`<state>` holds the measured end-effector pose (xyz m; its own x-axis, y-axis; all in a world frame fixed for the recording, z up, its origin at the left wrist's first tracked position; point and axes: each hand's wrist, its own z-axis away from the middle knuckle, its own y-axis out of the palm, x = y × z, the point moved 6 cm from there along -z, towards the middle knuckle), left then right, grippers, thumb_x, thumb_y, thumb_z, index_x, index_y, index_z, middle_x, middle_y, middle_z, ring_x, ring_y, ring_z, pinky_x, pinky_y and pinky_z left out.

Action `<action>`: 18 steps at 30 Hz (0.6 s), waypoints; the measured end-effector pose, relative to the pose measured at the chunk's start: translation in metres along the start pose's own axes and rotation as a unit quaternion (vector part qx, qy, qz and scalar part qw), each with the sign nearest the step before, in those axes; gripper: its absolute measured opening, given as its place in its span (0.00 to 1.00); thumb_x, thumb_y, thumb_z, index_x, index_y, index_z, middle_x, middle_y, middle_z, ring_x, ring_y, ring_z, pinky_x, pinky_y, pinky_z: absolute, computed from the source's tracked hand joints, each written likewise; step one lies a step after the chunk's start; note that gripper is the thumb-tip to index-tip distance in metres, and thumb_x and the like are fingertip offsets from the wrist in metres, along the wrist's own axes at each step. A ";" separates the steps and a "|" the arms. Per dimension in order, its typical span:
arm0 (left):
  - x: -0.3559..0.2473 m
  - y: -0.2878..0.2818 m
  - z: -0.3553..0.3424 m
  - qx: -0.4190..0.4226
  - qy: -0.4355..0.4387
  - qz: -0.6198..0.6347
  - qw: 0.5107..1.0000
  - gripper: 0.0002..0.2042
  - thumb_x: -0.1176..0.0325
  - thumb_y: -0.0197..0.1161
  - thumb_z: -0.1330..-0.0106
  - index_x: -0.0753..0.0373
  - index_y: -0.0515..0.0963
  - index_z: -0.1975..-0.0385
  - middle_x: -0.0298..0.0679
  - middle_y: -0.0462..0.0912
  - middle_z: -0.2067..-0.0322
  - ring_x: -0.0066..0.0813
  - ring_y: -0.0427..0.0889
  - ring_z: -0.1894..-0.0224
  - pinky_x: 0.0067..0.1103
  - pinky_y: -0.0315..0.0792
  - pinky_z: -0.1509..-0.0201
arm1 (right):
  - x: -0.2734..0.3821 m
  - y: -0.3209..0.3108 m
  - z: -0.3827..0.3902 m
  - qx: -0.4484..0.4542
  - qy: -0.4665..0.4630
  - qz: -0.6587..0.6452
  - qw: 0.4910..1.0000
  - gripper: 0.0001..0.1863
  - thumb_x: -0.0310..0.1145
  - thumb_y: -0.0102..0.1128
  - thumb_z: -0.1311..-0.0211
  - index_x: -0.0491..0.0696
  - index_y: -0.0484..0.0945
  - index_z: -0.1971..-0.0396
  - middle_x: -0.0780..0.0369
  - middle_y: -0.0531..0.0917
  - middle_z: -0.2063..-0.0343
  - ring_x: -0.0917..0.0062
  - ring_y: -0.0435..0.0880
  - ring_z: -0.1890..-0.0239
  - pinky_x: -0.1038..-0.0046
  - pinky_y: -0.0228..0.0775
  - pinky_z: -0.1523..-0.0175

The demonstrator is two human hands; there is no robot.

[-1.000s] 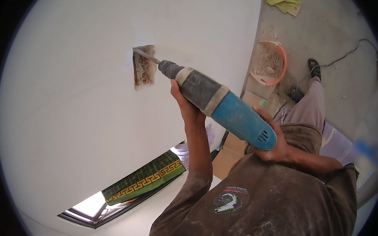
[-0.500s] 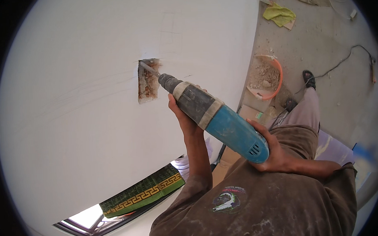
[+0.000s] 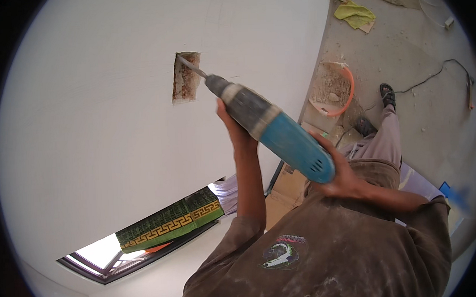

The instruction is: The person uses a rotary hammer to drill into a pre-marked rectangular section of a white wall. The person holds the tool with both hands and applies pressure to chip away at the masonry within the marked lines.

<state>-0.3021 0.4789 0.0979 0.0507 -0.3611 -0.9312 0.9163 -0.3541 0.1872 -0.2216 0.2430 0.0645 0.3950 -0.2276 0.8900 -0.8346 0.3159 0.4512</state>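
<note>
A blue and black rotary hammer drill point(image 3: 279, 131) slants across the middle of the view, its bit point(image 3: 192, 65) reaching up and left into a cut rectangular recess point(image 3: 186, 82) in the white wall. Rough reddish brick shows inside that recess. My left hand point(image 3: 236, 128) supports the drill's dark front housing from below, fingers wrapped round it and partly hidden. At the rear end, my right hand point(image 3: 337, 168) is closed round the drill's handle, which the blue body mostly covers. The bit's tip meets the upper left part of the recess.
An orange-rimmed bucket point(image 3: 349, 88) of rubble stands on the dusty floor at the wall's foot. A black cable point(image 3: 426, 81) runs past my feet. Farther off lie a yellow-green cloth point(image 3: 355, 15) and a white plug block point(image 3: 448, 22). A window with a green patterned cloth point(image 3: 172, 220) is at lower left.
The recess and window sit higher in the view as it has shifted. The drill's rear has tilted slightly upward in the picture; both hands keep their hold.
</note>
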 end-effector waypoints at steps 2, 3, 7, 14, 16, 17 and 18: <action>0.027 0.004 0.023 -0.017 -0.014 0.014 1.000 0.31 0.37 0.40 0.28 0.62 0.73 0.52 0.45 0.81 0.59 0.40 0.82 0.58 0.37 0.78 0.50 | -0.009 -0.018 0.033 -0.005 0.014 0.004 1.000 0.49 0.23 0.67 0.53 0.45 0.53 0.28 0.50 0.75 0.43 0.67 0.75 0.40 0.71 0.62 0.36; 0.042 0.003 0.028 0.002 -0.023 0.018 1.000 0.30 0.38 0.39 0.27 0.61 0.73 0.52 0.45 0.81 0.59 0.39 0.82 0.58 0.35 0.78 0.50 | -0.013 -0.024 0.039 0.000 0.025 0.005 1.000 0.49 0.23 0.67 0.53 0.45 0.53 0.28 0.50 0.74 0.42 0.67 0.75 0.40 0.71 0.62 0.35; 0.045 0.018 0.033 -0.010 -0.030 0.014 0.999 0.30 0.37 0.39 0.28 0.61 0.74 0.53 0.44 0.81 0.61 0.39 0.82 0.58 0.34 0.78 0.52 | -0.021 -0.035 0.048 0.001 0.047 -0.023 0.999 0.50 0.23 0.67 0.55 0.45 0.53 0.28 0.51 0.74 0.42 0.67 0.75 0.39 0.71 0.61 0.35; 0.024 0.013 0.018 0.002 -0.026 0.004 1.000 0.33 0.34 0.40 0.30 0.62 0.74 0.53 0.44 0.81 0.61 0.39 0.82 0.59 0.35 0.79 0.55 | -0.023 -0.019 0.033 -0.001 0.035 -0.070 0.997 0.52 0.22 0.68 0.57 0.46 0.54 0.28 0.51 0.75 0.45 0.66 0.76 0.41 0.70 0.64 0.37; 0.024 0.008 0.017 0.020 -0.037 0.006 0.999 0.33 0.34 0.40 0.30 0.62 0.74 0.53 0.44 0.81 0.61 0.39 0.82 0.59 0.35 0.79 0.55 | -0.019 -0.013 0.031 -0.010 0.013 -0.029 0.999 0.52 0.22 0.68 0.57 0.47 0.53 0.27 0.50 0.75 0.45 0.65 0.77 0.41 0.70 0.65 0.37; 0.024 0.006 0.018 0.028 -0.040 0.009 0.999 0.34 0.34 0.40 0.30 0.63 0.73 0.52 0.44 0.80 0.61 0.39 0.82 0.59 0.35 0.79 0.55 | -0.019 -0.009 0.033 -0.012 0.001 -0.007 1.000 0.53 0.22 0.69 0.57 0.47 0.53 0.27 0.50 0.75 0.44 0.65 0.77 0.42 0.70 0.65 0.37; 0.023 0.008 0.018 0.026 -0.045 0.009 0.999 0.34 0.34 0.40 0.31 0.62 0.73 0.52 0.44 0.80 0.61 0.39 0.82 0.59 0.35 0.79 0.55 | -0.027 -0.003 0.036 0.007 0.002 -0.002 1.000 0.54 0.22 0.70 0.55 0.47 0.50 0.27 0.49 0.75 0.44 0.64 0.78 0.42 0.69 0.65 0.37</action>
<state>-0.3007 0.4519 0.0840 0.0295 -0.4430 -0.8960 0.8933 -0.3904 0.2225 -0.2434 0.2151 0.0369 0.3998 -0.2258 0.8884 -0.8385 0.3014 0.4540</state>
